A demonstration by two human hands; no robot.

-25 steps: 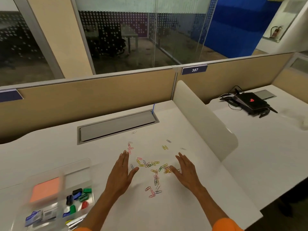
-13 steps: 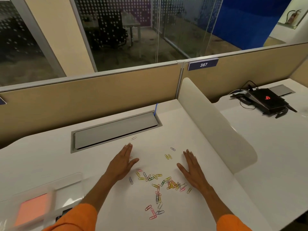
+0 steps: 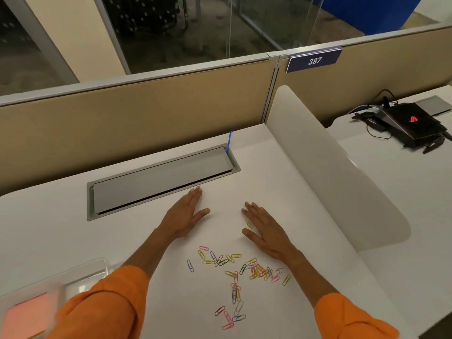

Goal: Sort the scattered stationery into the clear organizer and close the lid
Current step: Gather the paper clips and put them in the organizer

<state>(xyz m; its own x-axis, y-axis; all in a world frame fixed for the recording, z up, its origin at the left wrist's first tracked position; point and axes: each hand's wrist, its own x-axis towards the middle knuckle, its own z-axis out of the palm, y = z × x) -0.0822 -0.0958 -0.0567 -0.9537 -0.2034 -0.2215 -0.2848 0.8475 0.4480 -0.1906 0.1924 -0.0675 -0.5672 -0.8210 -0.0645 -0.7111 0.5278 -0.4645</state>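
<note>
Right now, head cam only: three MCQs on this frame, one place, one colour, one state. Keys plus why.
1. Where do most paper clips lie, relative to the left hand and right hand?
A) beyond the fingertips
B) nearer the person than both hands
C) left of the left hand

2. What colour are the sleeves?
A) blue
B) grey
C) orange

3. Both hands are:
A) flat on the desk, fingers straight
B) clenched in fists
C) pinching clips

Key:
1 B, the pile sits lower in the frame than both hands.
2 C, both sleeves show orange.
3 A, both lie flat with straight fingers and grip nothing.
</note>
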